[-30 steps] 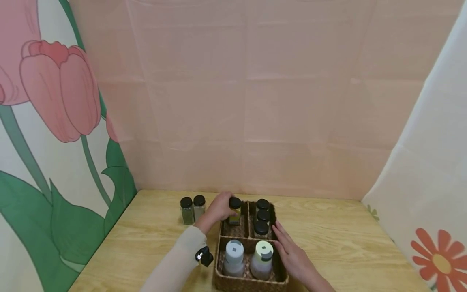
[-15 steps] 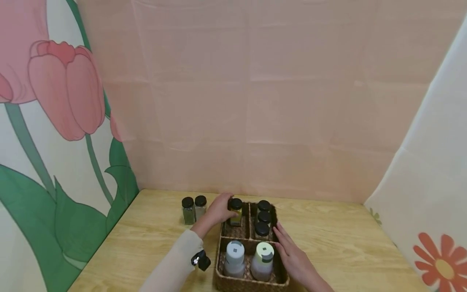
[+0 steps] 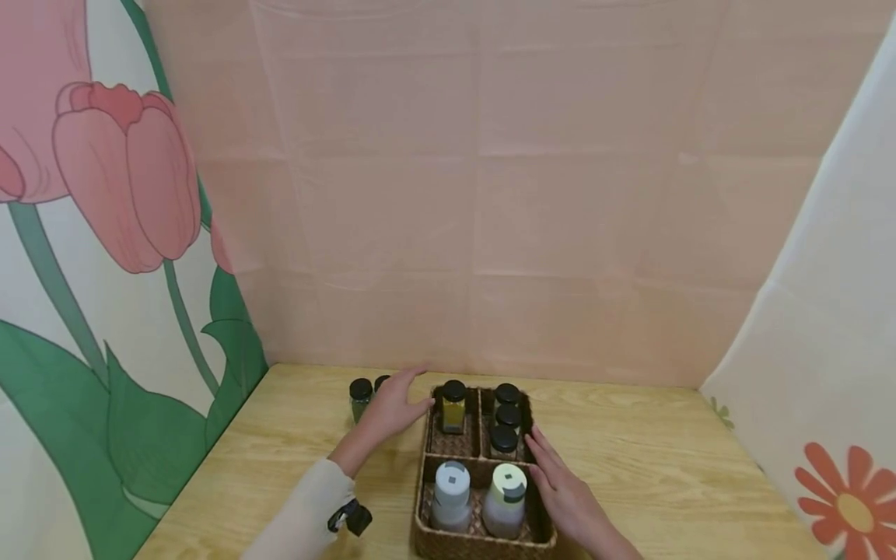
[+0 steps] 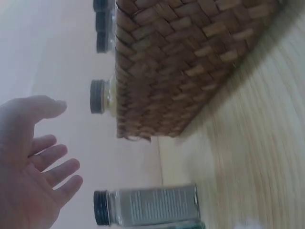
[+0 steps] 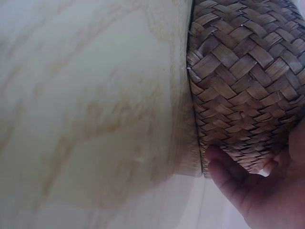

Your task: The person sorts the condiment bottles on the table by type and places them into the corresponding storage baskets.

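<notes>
My left hand (image 3: 392, 404) is off the jars, fingers spread, between the woven basket (image 3: 483, 547) and two spice jars on the table. One of those is a green-filled jar (image 3: 360, 395); the other, a grey-filled jar (image 4: 155, 205), is mostly behind my hand in the head view. A yellow-filled spice jar (image 3: 453, 408) stands in the basket's back left compartment. Several black-capped jars (image 3: 507, 417) line the back right one. In front stand a white-capped bottle (image 3: 451, 496) and a yellow-green-capped bottle (image 3: 505, 502). My right hand (image 3: 563, 490) rests along the basket's right side, fingers extended.
The wooden table (image 3: 644, 451) runs back to a pink cloth backdrop (image 3: 476, 194). A tulip-printed cloth (image 3: 126, 233) hangs on the left, and a white flower-printed cloth (image 3: 833, 327) on the right. A dark camera (image 3: 351, 516) is strapped to my left wrist.
My left hand has let go of the yellow-filled spice jar and moved left, out of the basket. The jar stays in the back left compartment. My right hand keeps its place.
</notes>
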Tool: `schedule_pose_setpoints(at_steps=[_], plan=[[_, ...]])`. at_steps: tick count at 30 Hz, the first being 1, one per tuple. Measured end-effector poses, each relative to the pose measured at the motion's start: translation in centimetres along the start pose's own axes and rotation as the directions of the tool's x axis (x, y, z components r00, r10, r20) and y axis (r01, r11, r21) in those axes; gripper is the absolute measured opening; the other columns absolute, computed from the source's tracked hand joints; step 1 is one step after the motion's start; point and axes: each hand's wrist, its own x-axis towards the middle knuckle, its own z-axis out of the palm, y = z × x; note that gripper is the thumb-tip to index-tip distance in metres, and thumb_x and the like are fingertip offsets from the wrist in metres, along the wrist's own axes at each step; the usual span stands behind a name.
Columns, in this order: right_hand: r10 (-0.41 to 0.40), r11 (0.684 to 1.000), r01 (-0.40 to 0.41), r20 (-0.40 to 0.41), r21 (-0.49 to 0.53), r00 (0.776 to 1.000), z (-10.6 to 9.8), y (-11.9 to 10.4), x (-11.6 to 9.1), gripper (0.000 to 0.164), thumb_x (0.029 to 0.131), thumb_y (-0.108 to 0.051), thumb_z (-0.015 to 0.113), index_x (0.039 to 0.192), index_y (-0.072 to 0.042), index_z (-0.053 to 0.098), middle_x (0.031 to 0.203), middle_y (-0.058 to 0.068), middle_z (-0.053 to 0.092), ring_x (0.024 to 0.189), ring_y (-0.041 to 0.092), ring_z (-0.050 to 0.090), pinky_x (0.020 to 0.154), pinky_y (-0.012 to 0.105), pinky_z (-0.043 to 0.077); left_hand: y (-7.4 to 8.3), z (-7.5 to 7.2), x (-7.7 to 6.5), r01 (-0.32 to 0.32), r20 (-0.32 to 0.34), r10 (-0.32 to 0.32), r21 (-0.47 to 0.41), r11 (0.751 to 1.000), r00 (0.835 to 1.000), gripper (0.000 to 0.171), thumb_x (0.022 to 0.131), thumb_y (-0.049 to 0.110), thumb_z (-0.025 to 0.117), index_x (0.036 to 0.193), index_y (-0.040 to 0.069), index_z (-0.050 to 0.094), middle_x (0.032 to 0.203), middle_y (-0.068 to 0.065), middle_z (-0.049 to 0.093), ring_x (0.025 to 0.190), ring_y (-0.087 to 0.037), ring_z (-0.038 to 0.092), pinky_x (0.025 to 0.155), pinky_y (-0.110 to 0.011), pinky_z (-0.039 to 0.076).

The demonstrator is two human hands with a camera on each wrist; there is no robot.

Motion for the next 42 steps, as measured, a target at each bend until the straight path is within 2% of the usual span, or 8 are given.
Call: schedule_pose_setpoints(at_steps=[5, 15, 21, 31, 36, 42], plan=[[-0.008, 1.0, 0.008, -0.018, -0.004, 1.0, 0.0, 0.0, 0.1, 0.054, 0.1, -0.045, 0.029, 0.147, -0.02, 0.032, 0.155, -0.005, 0.019, 0.135, 0.027, 0.032, 0.1, 0.055, 0.036, -0.7, -1.2, -1.0, -0.029, -0.072, 0.03, 0.016, 0.999, 0.997, 0.058, 0.086, 0.039, 0.065, 0.137, 0.021, 0.047, 0.135, -0.003, 0.051, 0.122, -0.025, 0.049, 0.096, -0.046, 0.044], [-0.001, 1.0, 0.001, -0.004, 0.0, 1.0, -0.1, 0.1, 0.3, 0.056, 0.098, -0.048, 0.027, 0.147, -0.02, 0.031, 0.155, -0.006, 0.018, 0.136, 0.025, 0.03, 0.101, 0.054, 0.035, -3.0, -3.3, -2.6, 0.001, -0.225, -0.01, -0.04, 0.999, 0.974, 0.058, 0.083, 0.031, 0.07, 0.135, 0.017, 0.049, 0.132, -0.004, 0.054, 0.122, -0.027, 0.049, 0.097, -0.049, 0.042], [-0.006, 1.0, 0.006, -0.013, 0.0, 1.0, -0.1, 0.1, 0.3, 0.055, 0.099, -0.046, 0.029, 0.147, -0.02, 0.031, 0.155, -0.005, 0.019, 0.136, 0.025, 0.03, 0.101, 0.054, 0.036, -4.4, -3.8, -3.1, 0.046, -0.228, -0.058, -0.055, 0.997, 0.972, 0.061, 0.082, 0.029, 0.072, 0.137, 0.018, 0.047, 0.132, -0.005, 0.054, 0.121, -0.028, 0.048, 0.097, -0.05, 0.042], [0.011, 1.0, -0.011, 0.003, 0.003, 1.0, -0.1, 0.1, 0.2, 0.054, 0.1, -0.045, 0.029, 0.147, -0.02, 0.03, 0.155, -0.006, 0.018, 0.137, 0.025, 0.029, 0.101, 0.054, 0.035, -6.8, -4.3, -3.8, 0.099, -0.233, -0.116, -0.08, 0.992, 0.966, 0.064, 0.081, 0.031, 0.071, 0.136, 0.01, 0.047, 0.135, -0.008, 0.051, 0.123, -0.031, 0.046, 0.099, -0.051, 0.04], [0.016, 1.0, -0.016, 0.01, -0.001, 1.0, 0.0, 0.0, 0.2, 0.053, 0.1, -0.046, 0.028, 0.147, -0.021, 0.029, 0.155, -0.007, 0.017, 0.136, 0.025, 0.03, 0.101, 0.054, 0.036, -7.7, -4.3, -4.3, 0.139, -0.207, -0.161, -0.116, 0.983, 0.965, 0.065, 0.082, 0.032, 0.071, 0.137, 0.012, 0.045, 0.136, -0.01, 0.049, 0.123, -0.031, 0.046, 0.098, -0.053, 0.04], [0.026, 1.0, -0.025, 0.018, -0.002, 1.0, 0.0, -0.1, 0.1, 0.058, 0.097, -0.052, 0.024, 0.148, -0.023, 0.028, 0.155, -0.008, 0.016, 0.136, 0.024, 0.03, 0.101, 0.053, 0.035, -8.9, -4.0, -4.4, 0.207, -0.147, -0.239, -0.201, 0.957, 0.96, 0.066, 0.081, 0.034, 0.072, 0.138, 0.015, 0.044, 0.14, -0.012, 0.045, 0.125, -0.034, 0.043, 0.096, -0.054, 0.041]])
